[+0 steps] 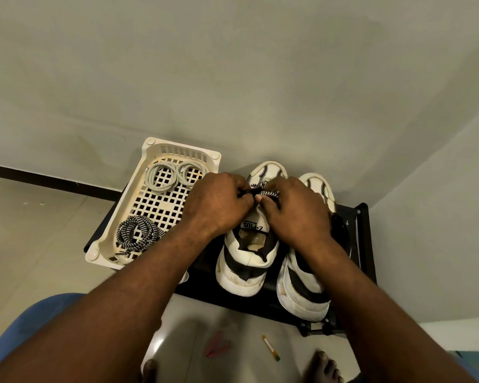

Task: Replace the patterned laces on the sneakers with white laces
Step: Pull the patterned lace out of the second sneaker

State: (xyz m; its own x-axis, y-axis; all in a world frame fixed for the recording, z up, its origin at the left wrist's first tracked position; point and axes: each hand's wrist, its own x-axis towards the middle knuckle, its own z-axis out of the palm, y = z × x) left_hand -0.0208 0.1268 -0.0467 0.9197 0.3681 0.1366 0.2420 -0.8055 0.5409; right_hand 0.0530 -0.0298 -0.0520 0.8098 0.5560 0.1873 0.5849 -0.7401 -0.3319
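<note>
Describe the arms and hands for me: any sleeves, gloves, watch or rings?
Left hand and right hand are bare: no gloves, and no rings or watch show. Left forearm and right forearm are uncovered to the frame edge, no sleeve in view. Blue cloth at lower left could be clothing; I cannot tell.

Bare forearms (127,294), bare feet (325,366), blue garment (36,316).

Home, room corner. Plain painted walls (233,64) meet at right. Pale floor tiles (25,230), dark skirting (39,176) along wall foot. Low black rack (367,244) on floor carries worn sneakers (241,275) and plastic basket (150,150). Person's bare foot (325,366) on tiles; pink scrap (217,346) and small strip (271,347) lie nearby.
</note>
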